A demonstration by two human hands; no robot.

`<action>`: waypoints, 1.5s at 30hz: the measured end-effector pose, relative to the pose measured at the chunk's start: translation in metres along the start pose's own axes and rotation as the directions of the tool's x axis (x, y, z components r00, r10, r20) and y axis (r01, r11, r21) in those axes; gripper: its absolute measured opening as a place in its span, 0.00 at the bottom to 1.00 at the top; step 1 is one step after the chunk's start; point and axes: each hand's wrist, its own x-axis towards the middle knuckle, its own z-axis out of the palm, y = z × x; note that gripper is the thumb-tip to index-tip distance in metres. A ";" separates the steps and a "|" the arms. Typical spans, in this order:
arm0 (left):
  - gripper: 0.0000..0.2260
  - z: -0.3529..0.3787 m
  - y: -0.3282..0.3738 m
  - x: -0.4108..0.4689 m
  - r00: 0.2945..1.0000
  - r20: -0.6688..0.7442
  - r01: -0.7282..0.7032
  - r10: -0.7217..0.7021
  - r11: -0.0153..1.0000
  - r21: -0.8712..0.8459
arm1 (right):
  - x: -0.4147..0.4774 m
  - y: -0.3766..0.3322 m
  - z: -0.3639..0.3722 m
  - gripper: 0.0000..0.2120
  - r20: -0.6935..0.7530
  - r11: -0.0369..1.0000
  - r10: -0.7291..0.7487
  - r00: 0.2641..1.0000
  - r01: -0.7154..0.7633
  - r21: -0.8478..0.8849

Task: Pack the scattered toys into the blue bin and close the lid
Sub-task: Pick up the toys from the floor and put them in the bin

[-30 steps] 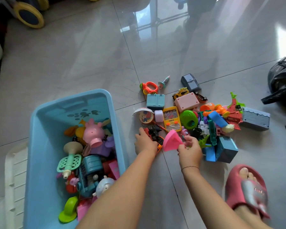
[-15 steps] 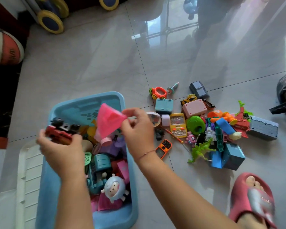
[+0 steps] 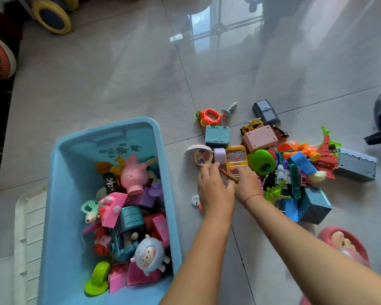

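Reaching into the near edge of the scattered plastic toys on the floor, left hand [image 3: 213, 188] and right hand [image 3: 245, 183] lie side by side over a thin orange pencil-like stick [image 3: 228, 176]; finger closure cannot be told. Open light-blue plastic bin [image 3: 59, 183] sits left, part-filled. Advice: pinch small pieces first, gather several per trip.

bin [image 3: 59, 194] left of toy pile [image 3: 284, 164]; lid [image 3: 29, 227] at bin's left.
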 end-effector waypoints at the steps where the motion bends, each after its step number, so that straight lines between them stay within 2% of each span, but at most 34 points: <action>1: 0.25 0.020 -0.013 0.000 0.989 0.085 0.114 -0.118 0.992 0.049 | 0.003 0.006 0.001 0.15 0.025 0.999 -0.005 1.000 0.006 -0.045; 2: 0.27 0.035 -0.026 0.001 0.962 0.161 0.205 -0.223 0.971 0.120 | 0.006 0.009 0.002 0.15 0.039 0.997 -0.012 0.999 0.015 -0.079; 4: 0.29 0.055 -0.045 0.001 0.907 0.250 0.260 -0.339 0.917 0.302 | 0.012 0.012 0.004 0.15 0.024 0.991 -0.034 0.999 0.037 -0.126; 7: 0.23 0.067 -0.061 0.005 0.924 0.202 0.201 -0.326 0.860 0.470 | 0.015 0.010 0.010 0.15 0.015 0.982 -0.051 0.999 0.053 -0.181; 11: 0.19 0.068 -0.068 0.016 0.944 0.191 0.140 -0.270 0.849 0.510 | 0.011 0.009 0.021 0.11 0.082 0.991 -0.039 0.996 0.049 -0.124; 14: 0.20 0.058 -0.060 0.014 0.928 0.161 0.252 -0.337 0.883 0.397 | 0.002 0.010 0.022 0.07 0.079 0.997 -0.059 0.995 0.054 0.058; 18: 0.19 0.021 -0.034 0.002 0.950 0.034 0.304 -0.311 0.943 0.132 | -0.019 0.008 0.008 0.07 -0.023 0.927 -0.084 0.996 0.086 0.365; 21: 0.20 -0.023 -0.011 -0.010 0.964 -0.089 0.246 -0.251 0.967 -0.061 | -0.044 -0.007 -0.013 0.08 -0.125 0.850 -0.135 0.983 0.180 0.495; 24: 0.21 -0.069 0.005 -0.018 0.956 -0.256 0.084 -0.139 0.973 -0.215 | -0.075 -0.041 -0.035 0.06 -0.227 0.756 -0.226 0.947 0.318 0.573; 26: 0.22 -0.102 0.009 -0.022 0.899 -0.428 -0.020 -0.087 0.971 -0.239 | -0.097 -0.069 -0.040 0.05 -0.253 0.699 -0.296 0.921 0.389 0.600; 28: 0.22 -0.135 0.000 -0.022 0.802 -0.584 -0.030 -0.126 0.968 -0.250 | -0.118 -0.094 -0.036 0.05 -0.241 0.678 -0.345 0.907 0.419 0.604; 31: 0.23 -0.181 -0.042 -0.015 0.647 -0.704 0.158 -0.293 0.955 -0.252 | -0.154 -0.123 -0.024 0.07 -0.173 0.692 -0.376 0.910 0.400 0.601; 33: 0.24 -0.200 -0.077 -0.010 0.612 -0.685 0.328 -0.396 0.915 -0.236 | -0.176 -0.134 -0.011 0.11 -0.116 0.737 -0.391 0.913 0.386 0.555; 36: 0.26 -0.208 -0.102 -0.009 0.660 -0.570 0.482 -0.490 0.857 -0.180 | -0.197 -0.138 0.007 0.20 -0.035 0.822 -0.455 0.890 0.435 0.367; 38: 0.28 -0.200 -0.093 -0.011 0.685 -0.533 0.481 -0.497 0.858 -0.183 | -0.195 -0.132 0.011 0.21 -0.039 0.827 -0.445 0.895 0.427 0.366; 39: 0.27 -0.193 -0.082 -0.011 0.710 -0.537 0.434 -0.455 0.884 -0.175 | -0.189 -0.127 0.010 0.20 -0.073 0.826 -0.423 0.903 0.418 0.379; 41: 0.24 -0.170 -0.055 -0.012 0.792 -0.533 0.255 -0.298 0.954 -0.155 | -0.163 -0.111 0.007 0.20 -0.162 0.844 -0.352 0.922 0.387 0.371; 43: 0.21 -0.139 -0.026 -0.012 0.881 -0.458 0.045 -0.118 0.985 -0.167 | -0.125 -0.089 0.002 0.19 -0.264 0.874 -0.274 0.925 0.353 0.332; 45: 0.21 -0.106 -0.005 -0.003 0.938 -0.345 -0.076 0.032 0.990 -0.115 | -0.083 -0.063 -0.003 0.18 -0.293 0.915 -0.199 0.935 0.284 0.285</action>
